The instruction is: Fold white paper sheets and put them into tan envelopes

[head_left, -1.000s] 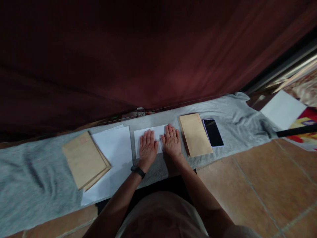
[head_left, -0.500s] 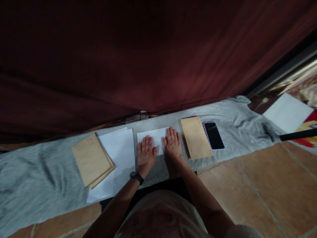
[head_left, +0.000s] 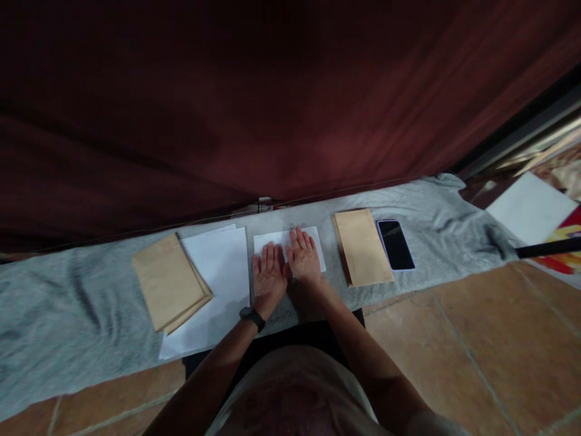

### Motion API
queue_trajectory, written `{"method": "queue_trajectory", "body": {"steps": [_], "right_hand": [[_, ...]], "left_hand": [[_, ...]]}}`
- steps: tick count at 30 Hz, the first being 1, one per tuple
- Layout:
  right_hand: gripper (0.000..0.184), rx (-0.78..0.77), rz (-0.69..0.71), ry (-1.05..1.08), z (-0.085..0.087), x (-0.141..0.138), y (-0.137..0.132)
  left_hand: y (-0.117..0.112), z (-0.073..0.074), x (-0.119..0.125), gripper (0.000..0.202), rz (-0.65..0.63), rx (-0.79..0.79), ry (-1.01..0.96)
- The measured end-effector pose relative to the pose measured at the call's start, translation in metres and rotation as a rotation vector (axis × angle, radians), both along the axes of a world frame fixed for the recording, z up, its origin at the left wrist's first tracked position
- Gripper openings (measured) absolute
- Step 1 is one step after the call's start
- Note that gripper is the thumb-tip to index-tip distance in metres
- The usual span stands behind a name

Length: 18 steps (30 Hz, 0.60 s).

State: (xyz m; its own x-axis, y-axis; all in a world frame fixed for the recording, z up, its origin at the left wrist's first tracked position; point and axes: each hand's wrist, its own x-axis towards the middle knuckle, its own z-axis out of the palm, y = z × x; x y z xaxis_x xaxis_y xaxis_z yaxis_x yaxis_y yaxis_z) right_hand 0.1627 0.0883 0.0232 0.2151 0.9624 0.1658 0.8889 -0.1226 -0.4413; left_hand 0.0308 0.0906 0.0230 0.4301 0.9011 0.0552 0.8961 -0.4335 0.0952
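Observation:
A folded sheet of white paper [head_left: 314, 240] lies on the grey cloth, partly covered by both hands. My left hand [head_left: 269, 275] rests flat on its left part with the fingers stretched out. Flat on the middle of the paper is my right hand [head_left: 304, 259], fingers extended, its thumb side close to the left thumb. Neither hand grips anything. Left of them are larger white sheets [head_left: 227, 266], and brown envelopes [head_left: 170, 281] overlap those sheets. To the right sits another stack of brown envelopes [head_left: 365, 248].
A phone [head_left: 396, 245] with a dark screen lies beside the right envelopes. The grey cloth [head_left: 68, 315] covers a long narrow surface. Behind it hangs a dark red curtain [head_left: 272, 121]. Tiled floor [head_left: 436, 351] shows in front, and a white sheet [head_left: 532, 207] is at far right.
My right hand has slid left across the folded paper, from its right edge to the middle, close to my left hand. The left hand stays on the paper. The view has shifted slightly.

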Motion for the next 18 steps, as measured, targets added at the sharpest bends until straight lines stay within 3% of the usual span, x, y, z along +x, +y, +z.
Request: {"method": "queue_trajectory", "body": {"steps": [5, 18], "right_hand": [[0.05, -0.018, 0.09, -0.035, -0.004, -0.014, 0.001], [0.053, 0.035, -0.016, -0.159, -0.016, 0.016, -0.012]], "left_hand": [[0.001, -0.001, -0.002, 0.057, -0.006, -0.035, 0.011], [-0.004, 0.0, -0.005, 0.061, 0.076, 0.017, -0.141]]}}
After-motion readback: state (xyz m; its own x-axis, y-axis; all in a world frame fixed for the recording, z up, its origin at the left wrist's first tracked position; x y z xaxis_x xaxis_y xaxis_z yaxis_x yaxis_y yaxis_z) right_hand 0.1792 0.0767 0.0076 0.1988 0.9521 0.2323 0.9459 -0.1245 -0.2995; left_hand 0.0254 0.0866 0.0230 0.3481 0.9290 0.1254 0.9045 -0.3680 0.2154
